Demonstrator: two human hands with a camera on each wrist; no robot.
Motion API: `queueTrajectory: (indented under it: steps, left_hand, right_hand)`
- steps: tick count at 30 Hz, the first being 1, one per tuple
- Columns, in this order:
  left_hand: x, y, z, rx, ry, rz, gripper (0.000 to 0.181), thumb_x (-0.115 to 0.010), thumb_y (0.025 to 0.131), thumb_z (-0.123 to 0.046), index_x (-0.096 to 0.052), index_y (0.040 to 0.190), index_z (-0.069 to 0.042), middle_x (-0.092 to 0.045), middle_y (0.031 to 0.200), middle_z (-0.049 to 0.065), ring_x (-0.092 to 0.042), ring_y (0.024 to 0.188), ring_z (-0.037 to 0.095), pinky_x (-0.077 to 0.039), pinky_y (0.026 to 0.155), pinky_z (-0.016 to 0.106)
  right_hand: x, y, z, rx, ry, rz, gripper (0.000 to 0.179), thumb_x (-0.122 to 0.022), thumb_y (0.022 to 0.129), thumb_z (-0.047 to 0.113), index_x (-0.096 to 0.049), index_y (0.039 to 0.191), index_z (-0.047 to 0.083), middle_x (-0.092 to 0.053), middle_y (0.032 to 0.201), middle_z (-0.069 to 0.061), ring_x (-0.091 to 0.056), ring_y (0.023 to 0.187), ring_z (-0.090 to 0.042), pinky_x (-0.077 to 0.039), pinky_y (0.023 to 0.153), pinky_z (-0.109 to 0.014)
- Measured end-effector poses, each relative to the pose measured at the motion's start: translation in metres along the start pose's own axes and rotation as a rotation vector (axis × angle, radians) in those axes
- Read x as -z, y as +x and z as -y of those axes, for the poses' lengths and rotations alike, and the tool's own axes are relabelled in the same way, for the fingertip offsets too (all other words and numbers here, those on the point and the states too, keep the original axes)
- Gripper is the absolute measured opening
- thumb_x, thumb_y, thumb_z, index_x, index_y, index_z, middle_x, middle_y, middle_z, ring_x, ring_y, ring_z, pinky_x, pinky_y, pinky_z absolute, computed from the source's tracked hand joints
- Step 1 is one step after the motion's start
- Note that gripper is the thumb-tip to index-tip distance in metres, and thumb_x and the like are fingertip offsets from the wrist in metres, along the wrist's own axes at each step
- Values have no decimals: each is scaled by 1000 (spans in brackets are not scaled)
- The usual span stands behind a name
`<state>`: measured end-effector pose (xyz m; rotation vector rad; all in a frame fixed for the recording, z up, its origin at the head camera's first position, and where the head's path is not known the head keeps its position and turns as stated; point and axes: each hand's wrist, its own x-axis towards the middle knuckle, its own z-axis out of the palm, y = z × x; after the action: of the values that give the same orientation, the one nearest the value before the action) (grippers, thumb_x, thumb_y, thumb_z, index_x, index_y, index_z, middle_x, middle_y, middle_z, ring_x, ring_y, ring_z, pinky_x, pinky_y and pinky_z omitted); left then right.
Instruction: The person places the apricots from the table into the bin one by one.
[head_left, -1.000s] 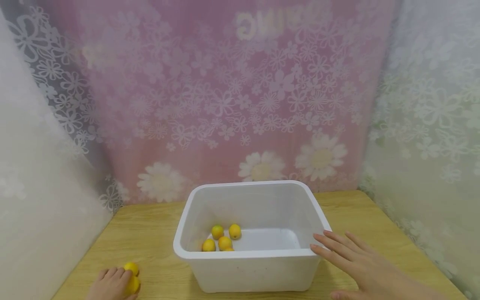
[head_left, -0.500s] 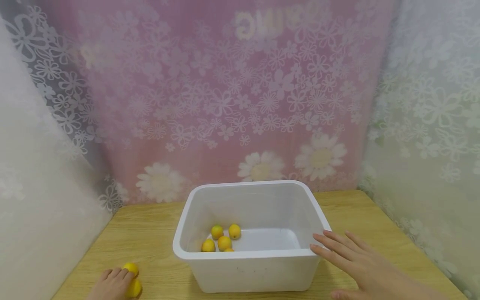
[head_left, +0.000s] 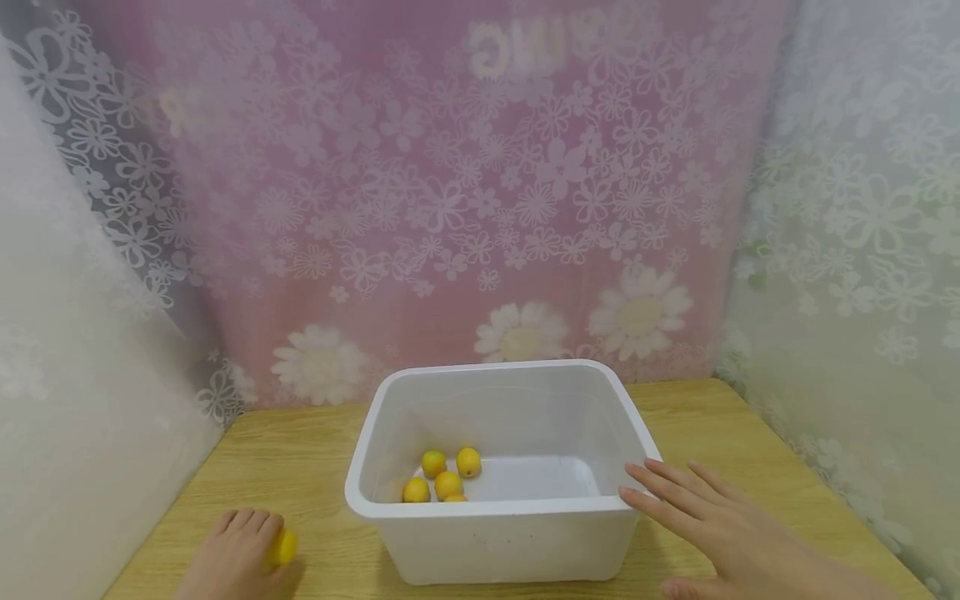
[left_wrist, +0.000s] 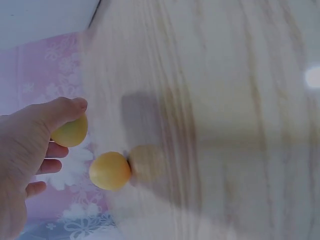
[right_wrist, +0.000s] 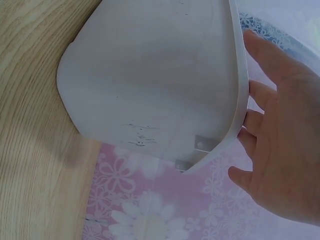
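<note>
My left hand (head_left: 234, 554) is near the front left of the table and pinches a round yellow fruit (left_wrist: 71, 132) between thumb and fingers. A second yellow fruit (left_wrist: 110, 171) lies on the table just below it in the left wrist view. In the head view one yellow fruit (head_left: 284, 547) shows beside the left hand; the other is hidden. A white plastic tub (head_left: 495, 546) stands in the middle. Several similar fruits (head_left: 448, 485) lie in its left part. With its fingers spread fairly straight, my right hand (head_left: 723, 533) touches the tub's right rim, as the right wrist view (right_wrist: 285, 135) confirms.
The wooden table (head_left: 292, 467) extends around the tub. Behind it hangs a pink flowered curtain (head_left: 450, 167), with pale flowered sheets on the left and right (head_left: 862, 250). The tub's front wall hides part of the fruit inside.
My left hand has shifted slightly right and up in the head view, and only one of the two fruits beside it remains visible there. The right hand and tub have stayed put.
</note>
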<state>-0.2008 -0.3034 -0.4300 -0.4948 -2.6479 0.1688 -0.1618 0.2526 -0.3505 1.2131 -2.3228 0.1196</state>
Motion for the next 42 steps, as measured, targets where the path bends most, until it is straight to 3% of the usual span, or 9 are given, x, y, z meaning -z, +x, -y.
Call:
queueTrajectory:
  steps: [4, 11, 20, 35, 42]
  left_hand:
    - [4, 7, 2, -81, 46, -105, 45, -84, 56, -40, -55, 79, -13, -50, 73, -5, -49, 70, 17, -45, 70, 40]
    - [19, 23, 3, -81, -12, -162, 48, -86, 53, -35, -55, 82, -12, -54, 74, -3, -53, 72, 19, -47, 72, 43]
    - [47, 46, 1, 12, -61, -66, 47, -83, 62, -36, -59, 91, -9, -62, 86, 5, -58, 84, 29, -47, 78, 48]
    - [84, 93, -16, -51, -85, -150, 46, -80, 66, -31, -60, 97, -4, -62, 97, 11, -56, 94, 33, -44, 84, 51]
    - [94, 107, -24, -101, -62, -198, 45, -80, 66, -28, -60, 98, -2, -61, 90, 9, -56, 87, 30, -44, 84, 48]
  right_hand:
    - [0, 0, 1, 7, -12, -4, 82, -69, 77, 49, -39, 142, 11, -38, 146, -8, -11, 142, -12, 5, 112, -22]
    - [0, 0, 2, -13, -20, 0, 83, -70, 76, 51, -39, 143, 13, -39, 146, -8, -11, 142, -11, 5, 112, -20]
    - [1, 2, 0, 0, -6, 1, 84, -69, 76, 52, -38, 143, 11, -36, 147, -7, -10, 142, -13, 4, 112, -21]
    - [2, 1, 0, 6, 1, -1, 84, -69, 76, 51, -40, 142, 9, -36, 147, -7, -10, 142, -13, 4, 112, -22]
    - [2, 0, 1, -16, 12, 1, 85, -70, 75, 51, -38, 143, 11, -36, 147, -8, -8, 142, -12, 5, 111, -19]
